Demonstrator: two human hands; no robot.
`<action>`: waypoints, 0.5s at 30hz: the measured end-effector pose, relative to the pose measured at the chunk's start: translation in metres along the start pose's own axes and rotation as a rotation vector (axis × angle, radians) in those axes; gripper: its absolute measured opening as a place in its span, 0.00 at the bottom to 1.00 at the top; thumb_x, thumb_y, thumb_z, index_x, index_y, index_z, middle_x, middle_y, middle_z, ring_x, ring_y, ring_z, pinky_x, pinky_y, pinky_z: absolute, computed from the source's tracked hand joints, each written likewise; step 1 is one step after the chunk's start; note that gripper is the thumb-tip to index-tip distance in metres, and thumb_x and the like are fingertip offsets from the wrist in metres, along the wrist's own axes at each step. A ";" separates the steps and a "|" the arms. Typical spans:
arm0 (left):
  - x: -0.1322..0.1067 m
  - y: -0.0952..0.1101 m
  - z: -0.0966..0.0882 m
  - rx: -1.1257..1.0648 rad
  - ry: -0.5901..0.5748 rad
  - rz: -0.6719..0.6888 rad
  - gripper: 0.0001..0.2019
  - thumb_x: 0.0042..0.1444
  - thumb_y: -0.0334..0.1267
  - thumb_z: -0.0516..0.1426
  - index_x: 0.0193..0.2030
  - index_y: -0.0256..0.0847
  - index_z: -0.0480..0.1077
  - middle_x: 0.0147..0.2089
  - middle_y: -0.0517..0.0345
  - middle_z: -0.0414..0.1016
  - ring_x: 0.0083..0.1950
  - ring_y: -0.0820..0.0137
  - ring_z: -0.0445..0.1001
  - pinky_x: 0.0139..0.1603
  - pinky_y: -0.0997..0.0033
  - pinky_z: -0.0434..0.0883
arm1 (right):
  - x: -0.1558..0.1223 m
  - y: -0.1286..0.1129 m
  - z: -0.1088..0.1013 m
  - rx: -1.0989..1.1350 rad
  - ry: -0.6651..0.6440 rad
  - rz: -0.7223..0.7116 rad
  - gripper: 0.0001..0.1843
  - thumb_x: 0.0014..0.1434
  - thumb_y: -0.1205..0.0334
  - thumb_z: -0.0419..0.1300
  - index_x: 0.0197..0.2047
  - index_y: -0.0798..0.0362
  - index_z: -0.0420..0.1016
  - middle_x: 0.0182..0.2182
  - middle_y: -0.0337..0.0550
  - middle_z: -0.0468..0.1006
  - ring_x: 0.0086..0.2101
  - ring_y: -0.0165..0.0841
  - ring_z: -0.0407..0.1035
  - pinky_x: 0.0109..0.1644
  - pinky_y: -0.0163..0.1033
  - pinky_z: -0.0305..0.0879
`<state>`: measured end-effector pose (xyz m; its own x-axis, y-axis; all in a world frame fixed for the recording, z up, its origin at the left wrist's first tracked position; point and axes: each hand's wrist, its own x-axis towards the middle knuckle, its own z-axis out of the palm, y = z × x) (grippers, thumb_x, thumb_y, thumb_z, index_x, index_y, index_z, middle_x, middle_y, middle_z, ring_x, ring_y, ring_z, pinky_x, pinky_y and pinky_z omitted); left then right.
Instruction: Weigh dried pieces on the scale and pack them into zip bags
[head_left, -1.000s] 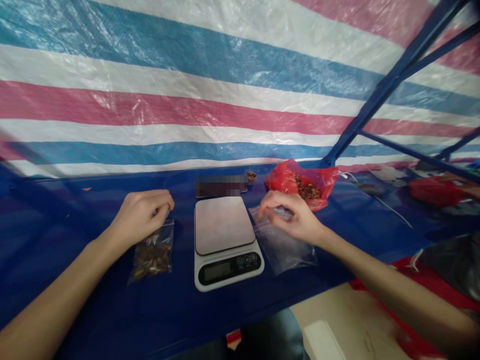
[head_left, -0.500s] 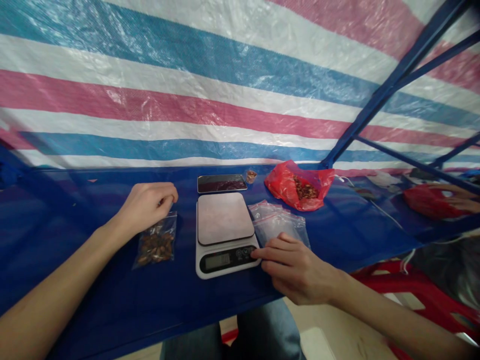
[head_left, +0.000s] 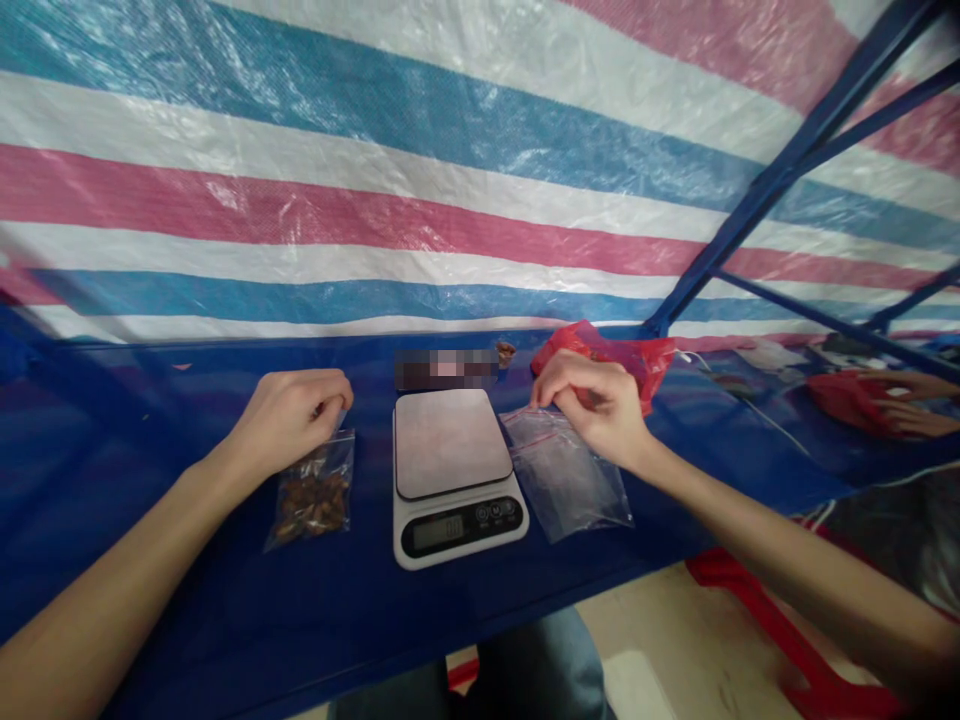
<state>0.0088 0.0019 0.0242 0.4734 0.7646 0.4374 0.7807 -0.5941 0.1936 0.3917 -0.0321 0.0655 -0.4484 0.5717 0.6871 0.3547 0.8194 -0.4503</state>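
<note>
A white kitchen scale point(head_left: 450, 470) with a bare platform stands in the middle of the blue table point(head_left: 150, 600). My left hand point(head_left: 289, 415) is curled into a loose fist, its fingers pinching the top edge of a small clear bag of brown pieces point(head_left: 311, 495) that lies flat left of the scale. My right hand point(head_left: 592, 400) is closed in a pinch at the top of the empty clear zip bags point(head_left: 566, 480) right of the scale. Behind that hand lies a red plastic bag point(head_left: 637, 355) of brown pieces.
A phone point(head_left: 446, 368) lies behind the scale, with a small brown thing point(head_left: 505, 350) beside it. A striped tarp point(head_left: 450, 180) forms the back wall; a blue metal frame point(head_left: 757, 190) rises at right. Another person's hand point(head_left: 900, 418) and red bag point(head_left: 847, 392) are far right.
My right hand has left the scale's buttons and moved up and back to the top of the empty zip bags. The scale's display now shows a reading. The left hand has stayed put.
</note>
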 end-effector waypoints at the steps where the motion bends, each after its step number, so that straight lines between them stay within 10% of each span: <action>1: 0.000 0.000 -0.001 0.004 0.000 -0.002 0.16 0.60 0.32 0.47 0.30 0.42 0.75 0.32 0.60 0.81 0.34 0.69 0.79 0.39 0.69 0.66 | -0.006 -0.005 0.003 0.011 -0.053 -0.056 0.15 0.62 0.80 0.55 0.31 0.51 0.74 0.30 0.39 0.82 0.33 0.34 0.74 0.41 0.43 0.68; 6: 0.001 -0.001 0.000 0.007 -0.019 -0.003 0.16 0.60 0.31 0.48 0.30 0.42 0.75 0.33 0.60 0.82 0.35 0.69 0.79 0.39 0.69 0.66 | -0.053 -0.035 0.016 -0.110 -0.372 -0.237 0.11 0.61 0.78 0.56 0.38 0.53 0.72 0.40 0.44 0.86 0.41 0.39 0.72 0.43 0.46 0.62; 15: -0.001 0.000 0.001 -0.005 -0.022 -0.006 0.16 0.61 0.32 0.47 0.31 0.42 0.75 0.33 0.61 0.80 0.35 0.70 0.78 0.40 0.70 0.66 | -0.077 -0.036 0.021 -0.211 -0.394 -0.199 0.10 0.60 0.77 0.53 0.36 0.52 0.68 0.48 0.48 0.86 0.38 0.38 0.70 0.41 0.46 0.59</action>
<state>0.0085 0.0019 0.0227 0.4774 0.7737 0.4164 0.7818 -0.5904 0.2007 0.3965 -0.1047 0.0171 -0.7864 0.4102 0.4618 0.3705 0.9115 -0.1787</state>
